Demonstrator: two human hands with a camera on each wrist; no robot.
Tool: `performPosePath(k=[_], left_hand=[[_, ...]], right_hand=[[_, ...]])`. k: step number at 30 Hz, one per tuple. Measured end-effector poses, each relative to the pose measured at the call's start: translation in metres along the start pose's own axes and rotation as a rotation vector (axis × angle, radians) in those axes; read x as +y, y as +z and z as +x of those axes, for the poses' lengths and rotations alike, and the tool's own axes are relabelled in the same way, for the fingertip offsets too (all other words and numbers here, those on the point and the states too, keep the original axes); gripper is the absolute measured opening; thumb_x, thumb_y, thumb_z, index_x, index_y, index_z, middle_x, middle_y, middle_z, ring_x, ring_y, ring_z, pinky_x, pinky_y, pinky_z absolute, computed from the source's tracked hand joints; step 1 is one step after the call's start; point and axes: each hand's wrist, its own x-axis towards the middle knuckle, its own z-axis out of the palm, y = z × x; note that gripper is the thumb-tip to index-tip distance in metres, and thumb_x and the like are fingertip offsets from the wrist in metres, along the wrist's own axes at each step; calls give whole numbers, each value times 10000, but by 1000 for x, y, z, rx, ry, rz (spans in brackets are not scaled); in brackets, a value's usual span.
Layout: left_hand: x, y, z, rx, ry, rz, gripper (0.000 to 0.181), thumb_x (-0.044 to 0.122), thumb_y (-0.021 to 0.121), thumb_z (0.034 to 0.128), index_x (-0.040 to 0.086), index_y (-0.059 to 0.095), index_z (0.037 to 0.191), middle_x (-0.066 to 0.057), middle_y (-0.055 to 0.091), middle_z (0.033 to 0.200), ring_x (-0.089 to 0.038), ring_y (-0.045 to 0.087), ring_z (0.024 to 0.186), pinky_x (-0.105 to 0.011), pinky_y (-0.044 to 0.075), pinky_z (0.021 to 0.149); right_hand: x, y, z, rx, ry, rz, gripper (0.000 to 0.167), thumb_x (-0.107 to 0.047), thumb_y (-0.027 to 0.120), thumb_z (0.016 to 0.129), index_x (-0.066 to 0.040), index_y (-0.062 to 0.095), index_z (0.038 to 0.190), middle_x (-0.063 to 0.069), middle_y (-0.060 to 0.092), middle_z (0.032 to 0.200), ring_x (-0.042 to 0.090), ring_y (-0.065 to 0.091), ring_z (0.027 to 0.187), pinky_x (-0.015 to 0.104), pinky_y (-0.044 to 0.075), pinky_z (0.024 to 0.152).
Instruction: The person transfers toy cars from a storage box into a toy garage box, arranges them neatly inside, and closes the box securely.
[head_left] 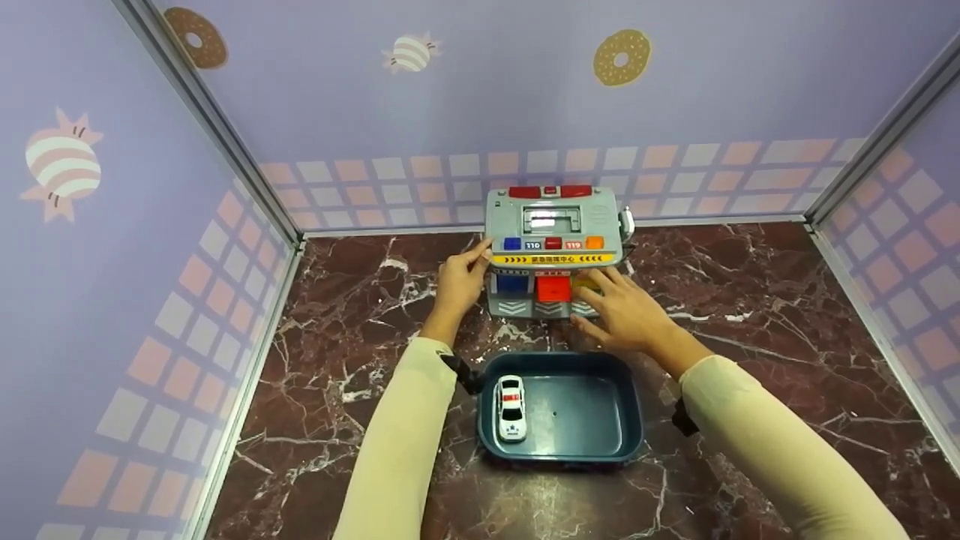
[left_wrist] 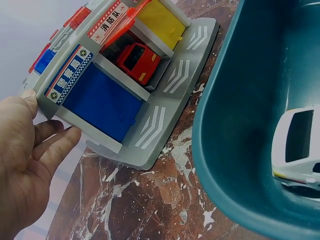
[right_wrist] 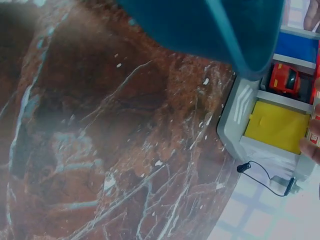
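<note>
A grey toy garage (head_left: pixel 551 225) with a red, blue and orange buttoned roof stands against the back wall. My left hand (head_left: pixel 460 283) holds its left roof edge, thumb and finger at the corner, other fingers beside the side wall. The blue door (left_wrist: pixel 102 102) is down. In the middle bay, under a raised red door (left_wrist: pixel 120 30), sits a red toy car (left_wrist: pixel 138 63). My right hand (head_left: pixel 626 311) is at the right bay, fingertips by the sign above the lowered yellow door (right_wrist: pixel 277 126); its thumb points towards the ramp. Part of that hand is out of the right wrist view.
A dark teal tub (head_left: pixel 559 454) stands in front of the garage, between the forearms. A white toy police car (head_left: pixel 512 409) lies along its left side. A small white handset (head_left: pixel 627 223) hangs on the garage's right side. Patterned walls enclose the marbled surface (head_left: pixel 360 322).
</note>
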Motion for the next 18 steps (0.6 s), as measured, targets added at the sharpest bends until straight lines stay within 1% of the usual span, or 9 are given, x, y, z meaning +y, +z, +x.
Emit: performPosePath(k=[3,5,7,10,12,15,17,18], left_hand=[[0,-1,-1,2,4,4,362,372,647,1128,284,738,1467,-125,787,1351,-313,788,936,-491,596,1046],[0,-1,-1,3,2,2,361,370,645,1131,284,737,1469,-119,790,1347,-310,784,934,-491,594,1049],[1,-1,-1,5,0,-8,359,361,647,1131,277,739,1467,-132,799,1320,-315,789,903,-490,605,1023],[2,-1,-2,9,5,-13,358,356,652,1128,268,745,1462,-128,794,1333,-286,785,895,-473,615,999],[2,-1,-2,6,4,-17,359,356,651,1128,265,746,1461,-148,822,1247,-275,776,848,-468,627,950],[2,-1,-1,3,0,-13,357,362,648,1128,272,748,1460,-143,838,1168,-231,754,770,-441,635,888],[2,-1,-1,1,-8,-15,357,366,648,1127,284,747,1460,-145,841,1126,-211,741,731,-435,639,851],[1,-1,-1,3,-10,-14,355,368,648,1127,287,748,1458,-133,839,1165,-199,737,737,-431,637,865]], right_hand=[[-2,0,5,36,14,-5,498,-395,743,1031,-81,688,1413,212,610,1425,446,566,1282,624,526,1096],[-4,1,9,44,27,-7,525,-390,754,1029,-88,669,1449,217,591,1429,447,572,1268,627,530,1085],[-6,1,13,46,46,-5,538,-391,745,1039,-99,651,1481,230,576,1457,456,585,1275,633,529,1093],[-9,0,19,34,86,0,546,-395,709,1066,-128,618,1533,241,548,1523,483,594,1311,658,510,1120],[-10,0,23,20,114,3,542,-400,682,1083,-157,599,1560,237,530,1567,499,597,1332,673,497,1136],[-12,0,29,2,148,4,533,-414,652,1102,-194,581,1582,222,509,1613,507,587,1377,696,475,1162],[-12,0,33,2,159,-2,531,-417,647,1106,-201,579,1586,224,497,1636,511,575,1404,706,460,1177],[-12,0,35,6,160,-8,530,-418,647,1107,-201,579,1585,227,493,1641,509,568,1415,704,455,1184]])
